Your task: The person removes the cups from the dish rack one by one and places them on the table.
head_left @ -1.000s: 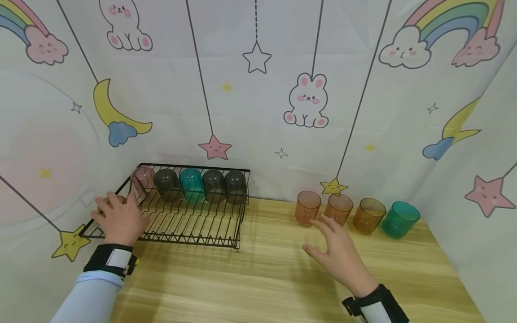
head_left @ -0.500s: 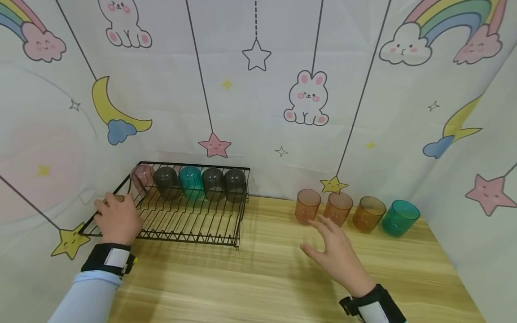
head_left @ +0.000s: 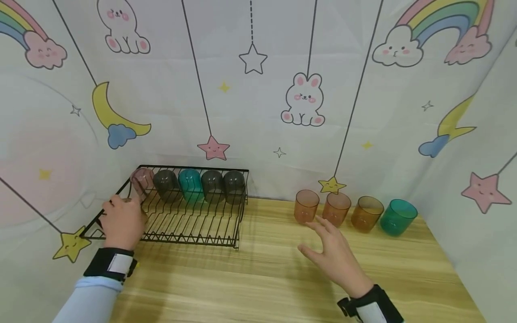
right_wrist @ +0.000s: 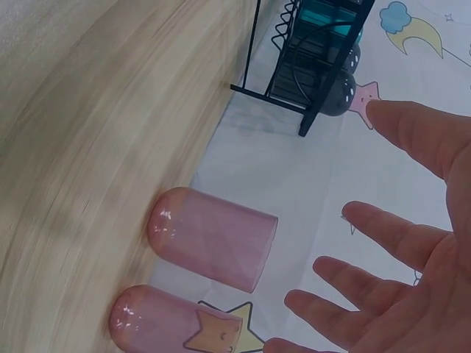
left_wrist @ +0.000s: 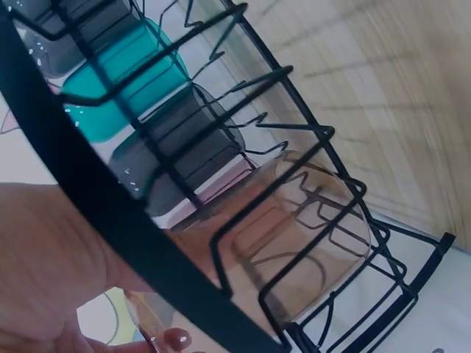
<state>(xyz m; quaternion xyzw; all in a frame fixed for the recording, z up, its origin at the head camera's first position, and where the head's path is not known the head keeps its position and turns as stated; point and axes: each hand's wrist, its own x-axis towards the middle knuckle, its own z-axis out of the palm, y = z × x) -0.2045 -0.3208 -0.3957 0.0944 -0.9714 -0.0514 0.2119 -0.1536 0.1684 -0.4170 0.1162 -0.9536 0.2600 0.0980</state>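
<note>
Brownish cup (left_wrist: 305,246): see-through thing, sat at the front left corner of the wire rack (left_wrist: 81,184), with rack wires crossing in front of it in the left wrist view. Couldn't tell from the head view, the hand covered nearly all of it.
Left hand (head_left: 123,224): came in from the lower left, back of the hand up, fingers curled down round the cup and gripping it. Forearm slanted up and a bit right, blue sleeve (head_left: 89,298) ending just below a black wristband (head_left: 109,264).
Right hand (head_left: 337,260): spread wide over the table (head_left: 218,282), thumb poking out left, fingers apart and pointing up-left near the leftmost orange-pink cup (head_left: 306,207). Forearm ran in from the lower right.
Rack's back row: pink cup (head_left: 142,179), grey one, teal cup (head_left: 190,183), two more greys, all bottoms-up, pretty much side by side.
Table row: that orange-pink cup, a second like it, an amber cup (head_left: 366,215) and a green cup (head_left: 397,218), all upright near the back.
</note>
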